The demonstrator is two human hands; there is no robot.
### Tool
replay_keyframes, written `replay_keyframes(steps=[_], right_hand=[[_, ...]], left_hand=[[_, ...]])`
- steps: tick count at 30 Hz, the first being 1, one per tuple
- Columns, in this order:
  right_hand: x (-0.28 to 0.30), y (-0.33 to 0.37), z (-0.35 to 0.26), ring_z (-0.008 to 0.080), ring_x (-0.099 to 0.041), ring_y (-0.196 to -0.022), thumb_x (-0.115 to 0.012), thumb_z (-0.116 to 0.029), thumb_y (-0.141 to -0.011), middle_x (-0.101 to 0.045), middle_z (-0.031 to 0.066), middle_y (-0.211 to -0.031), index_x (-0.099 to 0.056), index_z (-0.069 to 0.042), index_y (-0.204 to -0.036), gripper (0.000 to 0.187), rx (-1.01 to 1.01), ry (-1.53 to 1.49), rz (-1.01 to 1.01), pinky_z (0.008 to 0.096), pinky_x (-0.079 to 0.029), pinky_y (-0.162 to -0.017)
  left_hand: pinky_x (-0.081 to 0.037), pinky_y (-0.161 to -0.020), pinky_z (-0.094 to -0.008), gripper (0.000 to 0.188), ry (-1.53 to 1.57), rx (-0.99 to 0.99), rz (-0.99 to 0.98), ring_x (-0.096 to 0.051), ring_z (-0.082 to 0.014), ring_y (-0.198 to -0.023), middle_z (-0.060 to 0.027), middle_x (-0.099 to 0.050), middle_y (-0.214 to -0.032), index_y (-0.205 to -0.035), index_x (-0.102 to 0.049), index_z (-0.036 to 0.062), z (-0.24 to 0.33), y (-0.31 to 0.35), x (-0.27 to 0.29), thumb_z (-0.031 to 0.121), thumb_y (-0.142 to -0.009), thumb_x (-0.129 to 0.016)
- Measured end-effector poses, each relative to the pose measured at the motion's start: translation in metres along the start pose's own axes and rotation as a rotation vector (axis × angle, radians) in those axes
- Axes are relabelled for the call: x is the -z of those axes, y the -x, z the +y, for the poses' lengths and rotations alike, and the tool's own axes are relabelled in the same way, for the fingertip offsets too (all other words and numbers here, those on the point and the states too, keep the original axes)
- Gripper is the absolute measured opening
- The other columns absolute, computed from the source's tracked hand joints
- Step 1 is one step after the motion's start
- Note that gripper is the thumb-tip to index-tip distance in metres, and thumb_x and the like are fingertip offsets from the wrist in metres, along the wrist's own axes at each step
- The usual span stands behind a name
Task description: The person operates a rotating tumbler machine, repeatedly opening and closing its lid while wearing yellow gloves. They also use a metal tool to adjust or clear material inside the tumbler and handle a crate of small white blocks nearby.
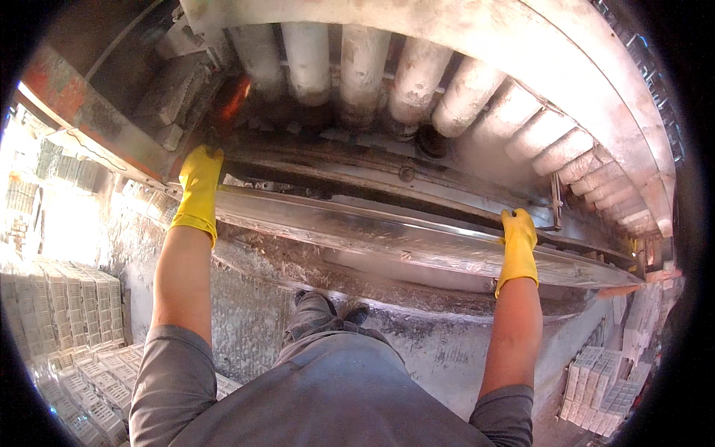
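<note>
Both my hands wear yellow rubber gloves and reach forward, well apart, to a long narrow bar (372,195) running left to right along the front of a machine. My left hand (199,173) is at the bar's left end, its fingers bent over the edge beside the machine's frame. Farther right, my right hand (519,229) curls its fingers over the same bar. Fingertips of both hands are partly hidden. Just below the bar lies a long, pale, shiny metal ledge (357,227), its surface wet or dusty.
Beyond the bar stands a row of thick pale rollers (365,67) under a curved, light-coloured beam (447,18). A rusty frame (97,123) rises at the left. Stacked pale blocks (67,305) stand at the left, and another stack (596,387) at the lower right. My shoes (357,315) are close to the machine's base.
</note>
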State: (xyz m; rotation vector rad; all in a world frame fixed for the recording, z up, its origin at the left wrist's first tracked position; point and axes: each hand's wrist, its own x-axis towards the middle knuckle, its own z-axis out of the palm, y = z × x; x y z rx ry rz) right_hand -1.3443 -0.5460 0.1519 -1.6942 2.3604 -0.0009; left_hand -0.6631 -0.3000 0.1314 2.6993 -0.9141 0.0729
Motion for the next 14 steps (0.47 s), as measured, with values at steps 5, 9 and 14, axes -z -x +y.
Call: replay_keyframes(steps=[5, 9, 14], right_hand=[[0.006, 0.0, -0.01, 0.0358, -0.068, -0.122, -0.063, -0.051, -0.095, -0.068, 0.0184, -0.137, -0.067, -0.01, -0.138, 0.059, -0.009, 0.018, 0.001, 0.0448, -0.053, -0.103], [0.0, -0.012, -0.01, 0.0357, -0.068, -0.124, -0.063, -0.051, -0.095, -0.068, 0.0186, -0.138, -0.067, -0.011, -0.139, 0.059, -0.021, 0.003, 0.005, 0.0451, -0.052, -0.104], [0.002, -0.012, -0.015, 0.035, -0.067, -0.125, -0.064, -0.054, -0.094, -0.067, 0.0186, -0.14, -0.066, -0.012, -0.14, 0.063, -0.031, 0.007, 0.007, 0.0451, -0.052, -0.104]], left_hand=[[-0.053, -0.098, -0.051, 0.049, -0.048, 0.024, -0.042, -0.068, -0.0411, -0.117, -0.0197, -0.074, -0.122, -0.12, -0.073, 0.0086, 0.011, -0.006, 0.007, 0.05, -0.095, -0.065], [-0.053, -0.098, -0.0519, 0.048, -0.04, -0.004, -0.013, -0.068, -0.0414, -0.117, -0.0195, -0.074, -0.121, -0.12, -0.074, 0.0097, 0.003, -0.017, -0.001, 0.05, -0.095, -0.065], [-0.053, -0.099, -0.052, 0.05, -0.005, -0.005, -0.014, -0.067, -0.0418, -0.117, -0.0193, -0.074, -0.122, -0.12, -0.074, 0.0097, 0.001, -0.022, -0.001, 0.051, -0.094, -0.066]])
